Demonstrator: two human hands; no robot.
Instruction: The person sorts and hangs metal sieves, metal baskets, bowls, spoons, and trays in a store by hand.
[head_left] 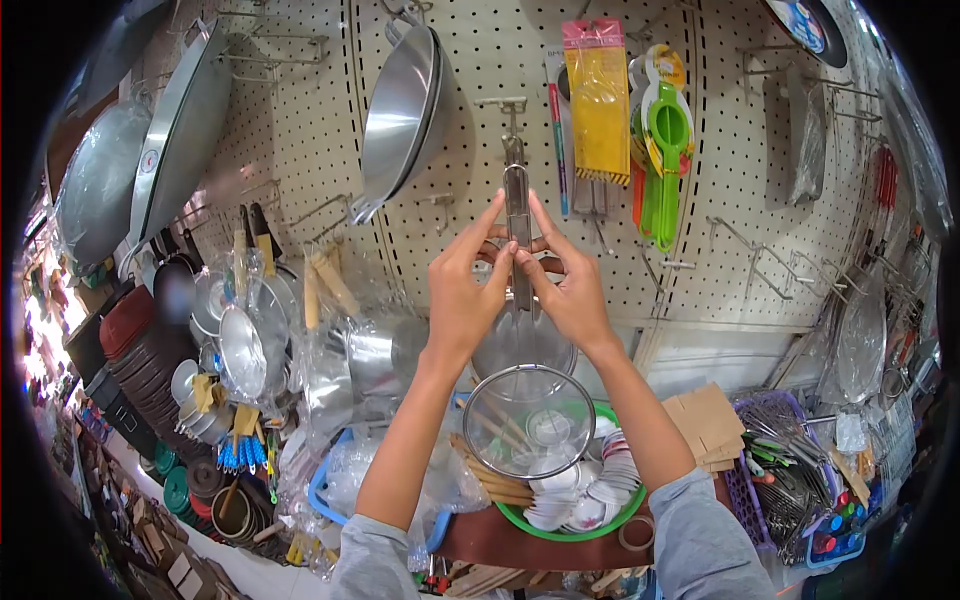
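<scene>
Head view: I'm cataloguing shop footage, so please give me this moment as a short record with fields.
Held: mesh strainer, handle upward
Left hand: grip on handle
Right hand: grip on handle, opposite side
Above: metal hook; attachment unclear
Wall, right: green squeezer, hanging
Behind strainer, low: green basket of white utensils

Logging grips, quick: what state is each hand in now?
Left hand: closed, holding the strainer by its handle.
Right hand: closed, holding the same handle.
</scene>
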